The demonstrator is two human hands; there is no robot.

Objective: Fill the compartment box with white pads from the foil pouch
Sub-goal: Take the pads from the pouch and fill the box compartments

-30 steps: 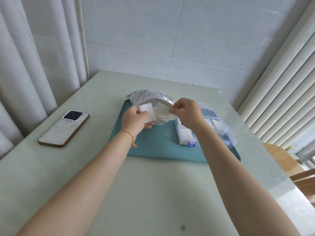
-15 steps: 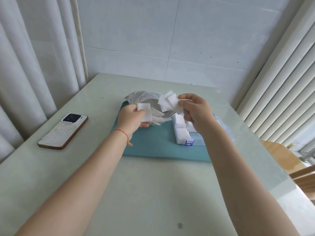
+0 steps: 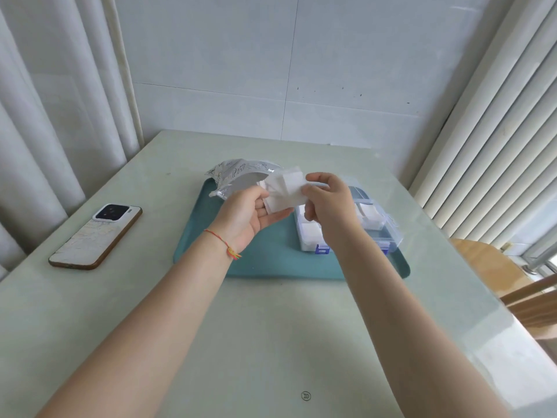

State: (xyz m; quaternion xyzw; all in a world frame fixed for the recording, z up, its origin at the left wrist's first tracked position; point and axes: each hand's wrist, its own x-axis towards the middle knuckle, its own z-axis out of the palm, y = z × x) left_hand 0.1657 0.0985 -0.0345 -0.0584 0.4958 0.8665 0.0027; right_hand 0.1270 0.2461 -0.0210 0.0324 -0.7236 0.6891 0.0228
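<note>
A person's left hand (image 3: 250, 212) and right hand (image 3: 327, 200) are together pinching a small stack of white square pads (image 3: 286, 191) above the far half of a teal plastic tray (image 3: 271, 257), just in front of the crinkled silver foil pouch (image 3: 238, 179) at its far-left corner. The left hand's fingers are apparently half-curled beneath the stack. The clear plastic compartment box (image 3: 373, 224), partly filled, is sitting at the tray's right edge; next, the stack needs carrying right into a free compartment.

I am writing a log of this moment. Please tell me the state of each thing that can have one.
Silver foil pouch: open, lying on the teal tray.
White square pads: out of the pouch, held between both hands.
Clear plastic compartment box: lid open, partly filled.
Left hand: holds pads.
Right hand: pinches pads.
White phone: face down.
</note>
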